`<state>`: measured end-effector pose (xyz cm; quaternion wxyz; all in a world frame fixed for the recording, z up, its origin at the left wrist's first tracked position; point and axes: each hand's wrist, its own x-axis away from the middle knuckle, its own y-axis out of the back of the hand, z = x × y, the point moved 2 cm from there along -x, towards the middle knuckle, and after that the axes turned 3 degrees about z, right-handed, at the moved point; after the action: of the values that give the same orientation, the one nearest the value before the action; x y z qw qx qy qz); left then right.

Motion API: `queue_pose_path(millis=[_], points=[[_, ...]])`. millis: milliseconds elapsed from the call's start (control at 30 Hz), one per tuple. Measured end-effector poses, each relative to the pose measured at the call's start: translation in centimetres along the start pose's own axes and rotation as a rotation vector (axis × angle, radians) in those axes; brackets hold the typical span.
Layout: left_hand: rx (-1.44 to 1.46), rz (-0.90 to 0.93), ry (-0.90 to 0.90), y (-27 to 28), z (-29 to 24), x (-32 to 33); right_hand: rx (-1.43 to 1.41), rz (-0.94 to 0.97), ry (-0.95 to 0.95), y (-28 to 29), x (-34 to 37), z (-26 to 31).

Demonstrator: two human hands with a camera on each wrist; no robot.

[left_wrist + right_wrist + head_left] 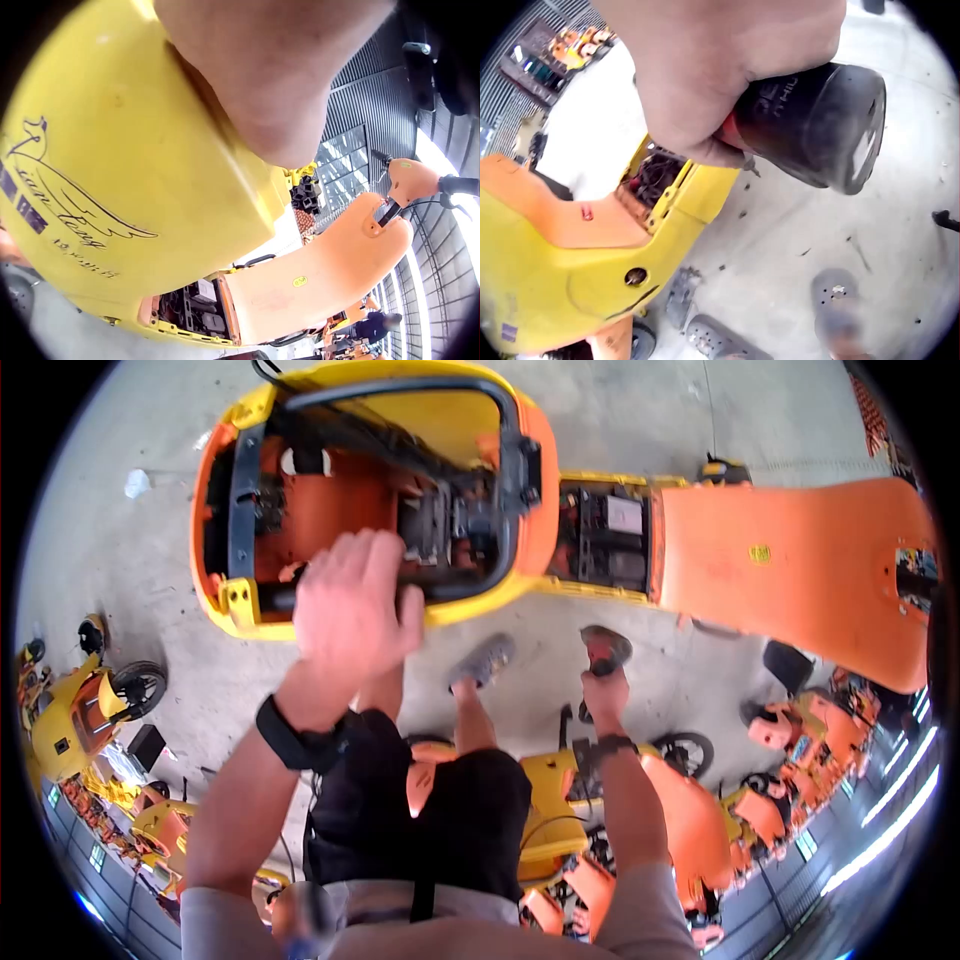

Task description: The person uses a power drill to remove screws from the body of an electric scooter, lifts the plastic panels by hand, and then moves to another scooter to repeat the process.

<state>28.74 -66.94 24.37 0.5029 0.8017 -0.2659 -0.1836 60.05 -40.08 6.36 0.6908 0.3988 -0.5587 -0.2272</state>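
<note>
Power tool (817, 127) is being gripped in the right hand (606, 696) above the floor (130, 560), beside the scooter (780, 550); the left hand (350, 605) is being held at the compartment rim (480, 600), its grasp not being discernible.

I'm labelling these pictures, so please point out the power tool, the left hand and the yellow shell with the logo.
Power tool (814, 127): right wrist view, on its black end.
Left hand (350, 600): head view, on its back.
Yellow shell (172, 165): left wrist view, on its outer panel.
</note>
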Motion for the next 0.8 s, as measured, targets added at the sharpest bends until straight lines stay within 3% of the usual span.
queue_pose_path(millis=[33,167,300,367,433,500,567,600,700,733,800], points=[[-0.030,0.002,0.018,0.0,0.0,0.1,0.066,-0.032,-0.026,1.0,1.1,-0.1],[-0.024,-0.011,0.007,-0.2,0.0,-0.3,-0.210,-0.041,-0.035,1.1,0.2,-2.0],[-0.018,0.016,0.040,-0.4,0.1,0.2,-0.133,-0.201,-0.106,4.7,1.0,-1.3],[-0.043,0.015,0.037,-0.5,0.1,0.4,-0.308,-0.663,0.326,5.8,1.5,-0.6],[-0.079,0.012,0.034,-0.8,0.2,0.6,-0.525,-0.410,0.344,6.2,-1.0,-3.5],[-0.099,-0.010,0.018,-1.0,0.4,0.4,-0.666,-0.103,0.368,8.1,-2.2,-2.9],[-0.102,0.012,0.023,-0.8,0.3,0.4,-0.699,0.077,0.080,9.1,-3.9,-3.8],[-0.100,0.014,0.032,-0.8,0.1,0.3,-0.592,0.113,-0.091,9.9,-4.2,-3.6],[-0.099,0.035,0.051,-0.6,0.1,-0.1,-0.639,-0.157,0.181,10.8,-3.6,-1.5],[-0.126,0.024,0.046,-0.6,0.2,-0.1,-0.692,-0.178,0.210,10.2,-6.1,-3.5],[-0.174,0.018,0.048,-0.7,0.3,0.0,-0.847,0.084,0.005,11.4,-7.4,-2.3]])
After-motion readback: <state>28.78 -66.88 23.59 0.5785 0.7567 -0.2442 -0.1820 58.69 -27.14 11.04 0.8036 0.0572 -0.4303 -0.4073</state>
